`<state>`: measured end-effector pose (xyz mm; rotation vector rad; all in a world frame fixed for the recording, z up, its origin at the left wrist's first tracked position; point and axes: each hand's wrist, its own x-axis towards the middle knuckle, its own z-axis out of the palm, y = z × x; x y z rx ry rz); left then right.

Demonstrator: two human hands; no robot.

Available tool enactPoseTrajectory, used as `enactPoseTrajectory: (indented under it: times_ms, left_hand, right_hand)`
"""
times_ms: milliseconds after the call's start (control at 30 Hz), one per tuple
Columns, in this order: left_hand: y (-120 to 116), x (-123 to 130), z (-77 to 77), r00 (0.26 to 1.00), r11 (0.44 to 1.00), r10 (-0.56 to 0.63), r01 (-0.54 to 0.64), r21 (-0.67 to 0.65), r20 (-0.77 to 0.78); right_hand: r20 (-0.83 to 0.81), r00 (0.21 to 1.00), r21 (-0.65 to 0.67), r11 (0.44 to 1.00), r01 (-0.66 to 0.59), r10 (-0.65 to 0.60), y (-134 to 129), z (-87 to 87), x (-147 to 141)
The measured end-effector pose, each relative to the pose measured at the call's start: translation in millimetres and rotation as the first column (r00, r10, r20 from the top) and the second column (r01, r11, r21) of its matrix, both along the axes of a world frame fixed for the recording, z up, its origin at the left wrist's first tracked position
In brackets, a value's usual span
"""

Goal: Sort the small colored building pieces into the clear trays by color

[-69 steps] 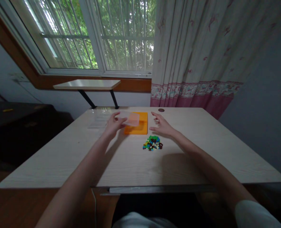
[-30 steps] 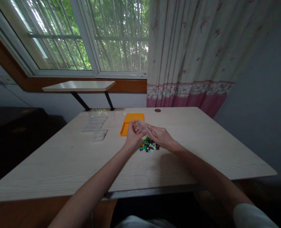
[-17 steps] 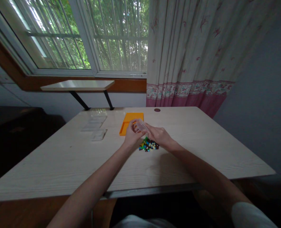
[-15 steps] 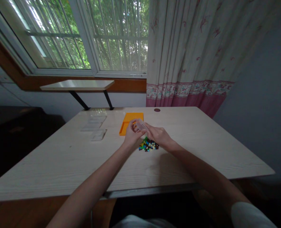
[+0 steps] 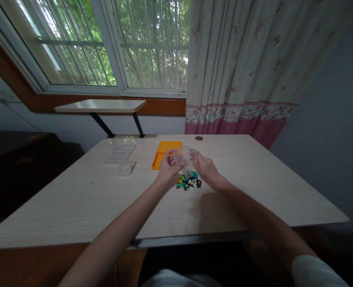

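Note:
My left hand [image 5: 168, 167] is wrapped round a small clear plastic box [image 5: 180, 160] held above the table. My right hand [image 5: 204, 165] is at the box's right side, its fingers curled at the edge of a clear flap that looks like the lid. The see-through plastic makes the exact edges hard to tell. Just below the hands lies a heap of small coloured building bricks [image 5: 189, 182], in green, blue, yellow, white and dark brown. Behind my left hand sits an orange tray [image 5: 168, 146] with a raised rim, partly hidden by the fingers.
Clear plastic boxes lie on the left of the pale wooden table [image 5: 104, 211]: a larger one [image 5: 121, 152] and a smaller one [image 5: 126, 168]. A raised shelf [image 5: 101, 106] on black legs stands at the back left. A dark round disc [image 5: 199, 138] marks the far edge.
My right hand has shifted a little to the right, away from my left, and the clear plastic box between them now looks spread open. The view has moved slightly.

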<state>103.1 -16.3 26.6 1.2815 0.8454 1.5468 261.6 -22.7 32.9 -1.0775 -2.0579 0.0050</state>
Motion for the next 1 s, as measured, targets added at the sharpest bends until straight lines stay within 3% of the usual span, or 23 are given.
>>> enactPoseTrajectory:
  times_ms: [100,200,300,433,533,633,700,800,900,1000]
  left_hand:
    - [-2,1,0.9,0.992,0.996,-0.083,0.084,-0.007,0.092]
    - [-6,1,4.5,0.945,0.964,-0.242,0.259,-0.055,0.220]
    - [-11,-1,8.9,0.857,0.891,-0.392,0.444,-0.094,0.333]
    - [-13,-3,12.1,0.799,0.843,-0.457,0.529,-0.095,0.392]
    - [-12,-6,11.6,0.786,0.828,-0.485,0.553,-0.088,0.383]
    - [-10,-8,9.9,0.765,0.803,-0.529,0.591,-0.073,0.367]
    - [-9,-9,8.5,0.757,0.793,-0.543,0.605,-0.076,0.365]
    - [-6,-8,4.5,0.801,0.816,-0.500,0.563,-0.129,0.330]
    - [0,-5,-3.2,0.904,0.901,-0.346,0.395,-0.181,0.252]
    - [7,-2,-10.7,0.968,0.968,-0.155,0.188,-0.164,0.196]
  right_hand:
    - [-0.246,0.967,-0.116,0.989,-0.096,0.065,4,4.8,9]
    - [-0.570,0.818,-0.248,0.933,-0.259,0.076,12,9.4,16]
    - [-0.789,0.613,-0.406,0.778,-0.480,-0.033,24,11.8,23]
    - [-0.883,0.427,-0.461,0.522,-0.718,-0.193,36,8.2,31]
    - [-0.907,0.320,-0.411,0.408,-0.815,-0.273,41,1.3,34]
    - [-0.904,0.282,-0.383,0.314,-0.869,-0.322,43,-4.3,34]
    - [-0.893,0.303,-0.405,0.303,-0.862,-0.332,43,-5.0,35]
    - [-0.881,0.366,-0.465,0.403,-0.789,-0.301,41,-2.6,38]
    - [-0.882,0.426,-0.464,0.519,-0.718,-0.199,42,-2.3,43]
    - [-0.859,0.505,-0.462,0.548,-0.698,-0.081,45,-8.0,46]
